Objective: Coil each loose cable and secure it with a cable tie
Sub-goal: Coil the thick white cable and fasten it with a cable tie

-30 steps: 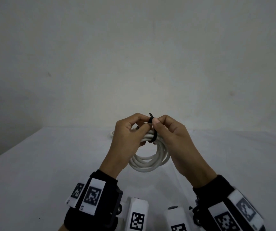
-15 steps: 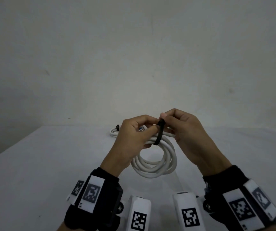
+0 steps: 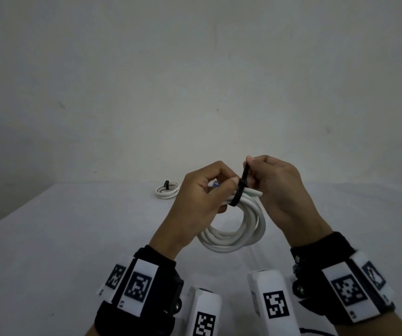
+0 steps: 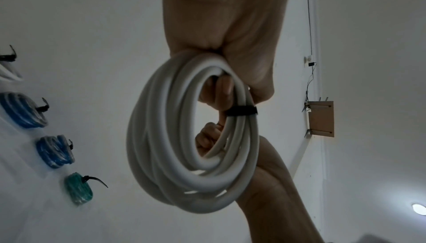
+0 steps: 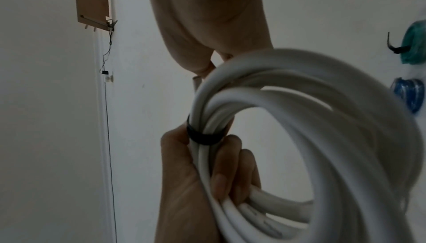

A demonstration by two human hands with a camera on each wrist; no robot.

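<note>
A white cable coil (image 3: 238,235) hangs above the table between both hands. My left hand (image 3: 221,190) grips the top of the coil, fingers curled round the strands just left of a black cable tie (image 3: 238,192) that loops the bundle. My right hand (image 3: 249,166) pinches the tie's tail and holds it up, slanting to the right. In the left wrist view the tie band (image 4: 242,110) sits snug round the coil (image 4: 191,137). In the right wrist view the band (image 5: 204,135) lies just above the left hand's fingers (image 5: 221,179).
A small tied white coil (image 3: 167,191) lies at the far side of the white table (image 3: 73,238). The wrist views show more tied coils there: two blue ones (image 4: 20,110) (image 4: 55,151) and a green one (image 4: 79,188). A wall stands behind.
My right hand has drawn the tie's tail up and to the right, so more black strap shows above the bundle. Both hands and the coil have shifted slightly right.
</note>
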